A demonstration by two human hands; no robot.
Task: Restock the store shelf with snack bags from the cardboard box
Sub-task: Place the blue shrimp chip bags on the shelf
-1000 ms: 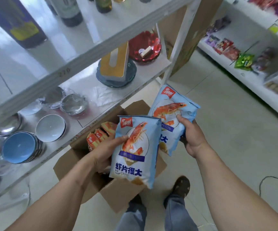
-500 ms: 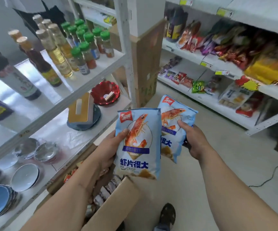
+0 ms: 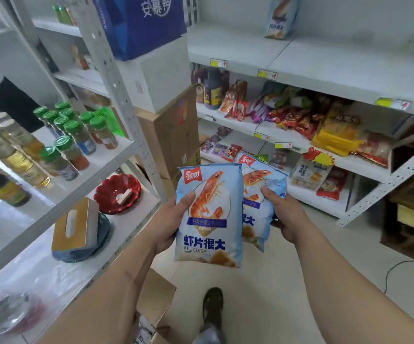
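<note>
Two blue shrimp-chip bags are held upright above the floor, overlapping: left hand point(image 3: 168, 224) curls its grip around the front bag point(image 3: 209, 214), right hand point(image 3: 284, 214) around the rear bag point(image 3: 263, 194); cardboard box point(image 3: 156, 301) below.

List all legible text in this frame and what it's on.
"虾片很大" and "CRISP": front shrimp chip bag, held in left hand.
"很大", partly hidden: rear bag, held in right hand.
"安慕希": blue box on the upper shelf.
Red bag logos, shelf price tags: too blurred to read.
</note>
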